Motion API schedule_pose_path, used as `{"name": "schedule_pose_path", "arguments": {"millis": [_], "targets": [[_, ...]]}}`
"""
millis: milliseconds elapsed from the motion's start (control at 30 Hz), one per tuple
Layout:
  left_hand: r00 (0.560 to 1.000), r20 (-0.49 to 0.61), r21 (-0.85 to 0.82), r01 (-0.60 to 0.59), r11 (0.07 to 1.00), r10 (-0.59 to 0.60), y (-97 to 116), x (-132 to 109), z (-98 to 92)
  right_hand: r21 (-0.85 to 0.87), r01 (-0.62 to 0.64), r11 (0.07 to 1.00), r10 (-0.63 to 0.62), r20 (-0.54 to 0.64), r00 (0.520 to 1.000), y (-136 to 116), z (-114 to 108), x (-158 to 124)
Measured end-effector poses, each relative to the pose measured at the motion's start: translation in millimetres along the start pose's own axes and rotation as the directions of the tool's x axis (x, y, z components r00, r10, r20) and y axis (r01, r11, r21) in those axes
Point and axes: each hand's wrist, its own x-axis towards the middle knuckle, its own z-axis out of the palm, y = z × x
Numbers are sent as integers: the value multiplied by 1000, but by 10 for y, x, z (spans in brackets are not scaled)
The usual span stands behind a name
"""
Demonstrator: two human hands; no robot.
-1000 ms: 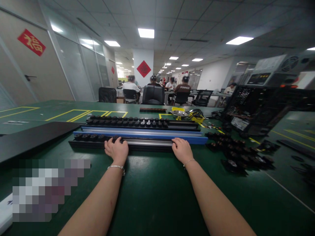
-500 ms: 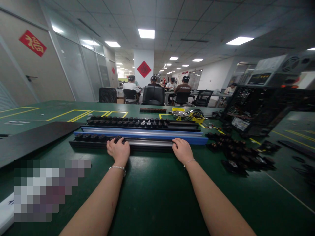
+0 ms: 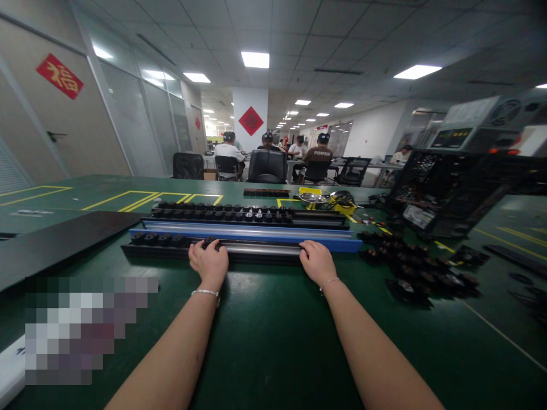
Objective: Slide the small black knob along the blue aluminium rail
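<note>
A long black channel rail (image 3: 158, 252) lies across the table in front of me, with a silvery strip along its inside. Several black socket-like modules (image 3: 164, 240) sit in its left part. My left hand (image 3: 210, 263) is closed over a black module (image 3: 211, 240) in the rail, its fingers partly hiding it. At the rail's right part, my right hand (image 3: 318, 262) grips the near edge with curled fingers; the thumb is mostly hidden. Directly behind lies a blue rail (image 3: 350, 245), and beyond it black rails hold a row of similar modules (image 3: 226, 215).
Loose black modules (image 3: 410, 265) are heaped at the right, near an open computer case (image 3: 440, 188). A metal bowl (image 3: 311, 198) and yellow tray (image 3: 310, 190) stand farther back. A dark flat panel (image 3: 64, 239) lies left. People sit at desks beyond the green table (image 3: 265, 341).
My left hand has shifted slightly right along the black rail. My right hand stays at the same place on it.
</note>
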Motion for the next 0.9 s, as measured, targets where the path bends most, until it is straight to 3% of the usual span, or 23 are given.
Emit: {"name": "schedule_pose_path", "arguments": {"millis": [900], "targets": [[999,47,-25,4,1000,-3,37,-16,-51,-4,3,1000,-3,3,1000,5,1,6]]}}
